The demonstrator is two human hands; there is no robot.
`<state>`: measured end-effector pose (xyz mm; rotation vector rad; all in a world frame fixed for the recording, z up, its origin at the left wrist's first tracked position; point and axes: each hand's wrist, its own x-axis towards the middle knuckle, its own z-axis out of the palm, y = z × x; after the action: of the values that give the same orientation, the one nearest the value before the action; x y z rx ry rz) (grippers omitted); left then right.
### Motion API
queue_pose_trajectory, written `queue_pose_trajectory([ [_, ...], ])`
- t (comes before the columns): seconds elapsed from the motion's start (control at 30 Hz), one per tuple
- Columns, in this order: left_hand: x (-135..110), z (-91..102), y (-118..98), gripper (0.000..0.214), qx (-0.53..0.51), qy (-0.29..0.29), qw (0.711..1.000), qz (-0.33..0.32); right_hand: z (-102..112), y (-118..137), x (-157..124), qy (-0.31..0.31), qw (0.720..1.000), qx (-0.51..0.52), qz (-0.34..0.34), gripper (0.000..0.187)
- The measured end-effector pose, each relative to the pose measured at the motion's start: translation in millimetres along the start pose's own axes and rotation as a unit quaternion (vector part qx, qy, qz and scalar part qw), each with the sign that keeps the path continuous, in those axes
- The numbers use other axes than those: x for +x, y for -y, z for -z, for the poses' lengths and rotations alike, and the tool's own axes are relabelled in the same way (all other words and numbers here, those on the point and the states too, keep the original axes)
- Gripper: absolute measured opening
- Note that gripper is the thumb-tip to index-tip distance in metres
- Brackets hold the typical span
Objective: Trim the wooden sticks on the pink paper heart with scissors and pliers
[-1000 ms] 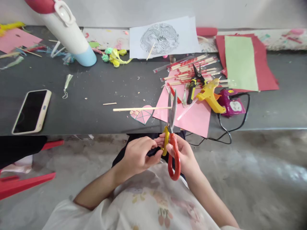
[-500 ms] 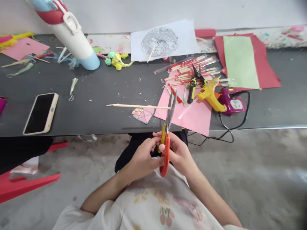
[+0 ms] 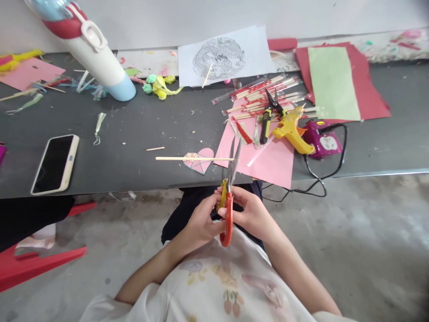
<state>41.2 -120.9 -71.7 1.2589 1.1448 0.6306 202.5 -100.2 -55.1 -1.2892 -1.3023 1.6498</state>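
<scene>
Both my hands are closed on a pair of scissors (image 3: 228, 210) held just in front of the dark table (image 3: 140, 129). My left hand (image 3: 201, 223) grips the yellow handle. My right hand (image 3: 253, 214) grips the red handle. The blades point up and away from me and clamp one end of a thin wooden stick (image 3: 191, 158). The stick juts out level to the left, above a pink and blue paper heart (image 3: 200, 162).
A pink sheet (image 3: 271, 158), yellow glue gun (image 3: 290, 129), pliers (image 3: 267, 117), purple socket (image 3: 322, 142) and a bundle of sticks (image 3: 264, 91) lie to the right. A phone (image 3: 55, 163) and a white bottle (image 3: 97, 58) stand left; a dragon print (image 3: 223, 56) lies at the back.
The scissors have shifted slightly left and their handles have come closer together. The stick stays caught in the blades and has moved a little with them.
</scene>
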Motion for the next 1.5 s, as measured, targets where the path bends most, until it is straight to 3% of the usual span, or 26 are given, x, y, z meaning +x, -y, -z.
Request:
queue_pose_trajectory([
  [0.23,4.8,-3.4,4.5,0.037,0.035,-0.018,0.999,-0.024,-2.2,-2.6,0.6,-0.001,0.996,0.087,-0.029,0.042],
  [0.33,6.7,-5.4,6.0,0.043,-0.003,-0.022,0.999,-0.025,-2.8,-7.6,1.6,-0.007,0.991,0.128,-0.041,0.04],
  [0.5,6.4,-11.1,7.9,0.037,-0.083,-0.044,0.995,0.013,-4.0,-12.2,3.6,-0.013,0.99,0.133,-0.056,0.04],
  [1.07,8.6,-15.8,6.4,0.024,-0.114,-0.067,0.991,0.01,-5.0,-12.6,4.4,-0.01,0.991,0.125,-0.057,0.038],
  [1.33,9.9,-7.5,4.2,0.03,-0.03,-0.026,0.999,-0.01,-4.2,-11.4,2.2,-0.01,0.993,0.103,-0.055,0.043],
  [1.43,6.1,4.2,0.7,0.037,0.051,0.005,0.997,-0.054,-2.5,-7.6,-1.3,-0.027,0.997,0.063,-0.04,0.042],
  [1.5,1.5,13.7,-4.0,0.037,0.122,-0.017,0.987,-0.104,-0.4,-4.3,-4.5,-0.043,0.998,0.035,-0.029,0.043],
])
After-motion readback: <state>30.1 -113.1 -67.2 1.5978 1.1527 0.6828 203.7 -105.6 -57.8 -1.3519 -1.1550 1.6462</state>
